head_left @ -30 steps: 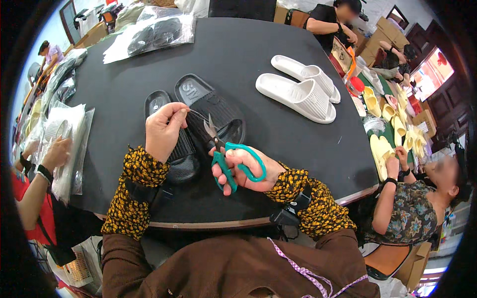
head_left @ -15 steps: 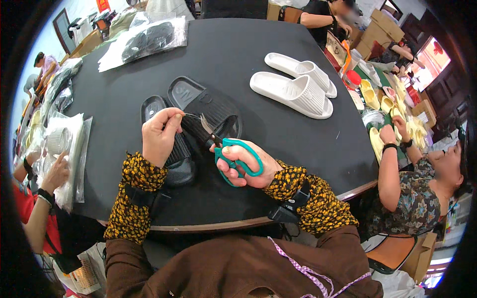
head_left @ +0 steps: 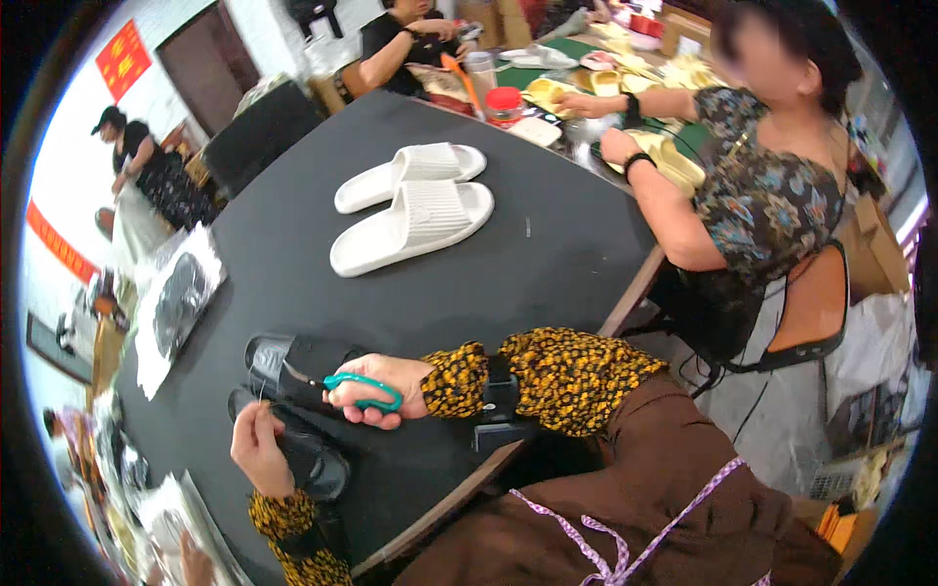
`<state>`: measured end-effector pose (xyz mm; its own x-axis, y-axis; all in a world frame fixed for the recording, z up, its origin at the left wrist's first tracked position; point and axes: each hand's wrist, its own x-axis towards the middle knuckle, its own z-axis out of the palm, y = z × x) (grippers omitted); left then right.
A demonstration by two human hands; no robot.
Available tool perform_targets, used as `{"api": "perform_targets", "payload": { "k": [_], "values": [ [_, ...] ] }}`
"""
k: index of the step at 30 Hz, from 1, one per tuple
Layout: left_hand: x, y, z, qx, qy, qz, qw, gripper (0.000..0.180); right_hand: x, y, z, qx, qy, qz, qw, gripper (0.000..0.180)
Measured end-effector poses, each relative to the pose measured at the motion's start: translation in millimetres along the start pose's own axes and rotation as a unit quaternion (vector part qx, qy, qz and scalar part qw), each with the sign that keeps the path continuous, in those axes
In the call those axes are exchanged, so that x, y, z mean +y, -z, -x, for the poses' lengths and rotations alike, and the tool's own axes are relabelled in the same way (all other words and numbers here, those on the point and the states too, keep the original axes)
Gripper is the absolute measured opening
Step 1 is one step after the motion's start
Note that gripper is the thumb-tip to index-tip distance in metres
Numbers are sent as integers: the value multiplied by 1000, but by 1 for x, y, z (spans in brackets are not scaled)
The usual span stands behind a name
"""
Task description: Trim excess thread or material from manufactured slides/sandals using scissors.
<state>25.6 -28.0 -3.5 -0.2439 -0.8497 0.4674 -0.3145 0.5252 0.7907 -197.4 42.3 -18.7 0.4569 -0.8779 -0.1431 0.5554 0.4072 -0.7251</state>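
Black slippers: we have the pair (head_left: 293, 410) lying side by side on the near left part of the round black table (head_left: 547, 264), close to our edge, so that both hands reach them without stretching.
Left hand: our left hand (head_left: 259, 449) rests on the nearer black slipper with the fingers pinched narrow at its upper edge; it looks as if we pinch a fine thread or a bit of trim there, but that is too small to tell. We judge the pinch is meant to hold that spot taut and steady.
Right hand: our right hand (head_left: 376, 386) is closed around the teal handles of the scissors (head_left: 363, 391), whose dark blades point left across the farther slipper toward the pinched fingers. Whether the blades are parted we cannot tell.
Why so held: the scissors lie low and almost flat to the sole, which would let the tips come in close to the pinched spot without digging into the slipper.
White slippers: a white pair (head_left: 415, 210) lies well apart, toward the middle of the table, out of the way of our hands.
Bagged pairs: a dark pair in a clear plastic bag (head_left: 181, 308) lies at the left rim of the table.
Others: a person in a patterned top (head_left: 762, 195) sits at our right, their hands among yellow slippers (head_left: 669, 161) on a neighbouring table.
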Motion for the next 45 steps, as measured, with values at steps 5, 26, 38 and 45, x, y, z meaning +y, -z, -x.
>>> {"api": "perform_targets", "payload": {
  "k": [5,26,38,45],
  "values": [
    [30,7,12,-66,1,54,996,13,0,1,-1,7,36,-13,999,18],
    [63,98,125,-236,174,-30,956,11,-10,6,0,12,36,39,999,27],
    [-25,189,287,7,512,25,859,14,2,-3,-10,46,-4,88,995,35],
    [-139,189,407,270,573,-13,774,14,-3,13,-2,46,6,95,994,39]
  ]
}}
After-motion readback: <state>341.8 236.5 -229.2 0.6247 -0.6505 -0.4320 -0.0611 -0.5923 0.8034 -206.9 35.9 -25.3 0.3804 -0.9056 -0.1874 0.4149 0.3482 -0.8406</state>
